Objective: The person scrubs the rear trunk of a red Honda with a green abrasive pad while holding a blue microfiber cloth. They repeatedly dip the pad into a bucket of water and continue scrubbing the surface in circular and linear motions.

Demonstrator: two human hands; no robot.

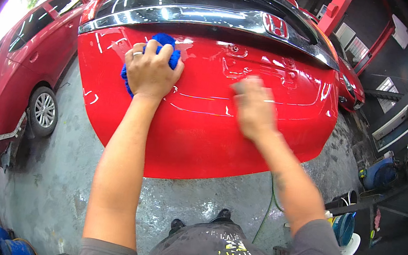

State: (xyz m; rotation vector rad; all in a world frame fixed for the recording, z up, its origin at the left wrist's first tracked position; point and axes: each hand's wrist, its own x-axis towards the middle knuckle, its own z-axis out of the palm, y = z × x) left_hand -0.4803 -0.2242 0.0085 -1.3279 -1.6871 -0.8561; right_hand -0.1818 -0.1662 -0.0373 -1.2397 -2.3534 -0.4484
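Glossy red panel (198,137); fluffy blue cloth (165,47).

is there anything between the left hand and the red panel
Yes: a blue cloth sits under the left hand, pressed against the red panel. The right hand is blurred, with a small grey pad at its fingertips on the panel.

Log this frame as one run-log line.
left hand: pressing blue cloth on red car panel | right hand: blurred, on panel, small grey pad under fingers | floor: wet concrete
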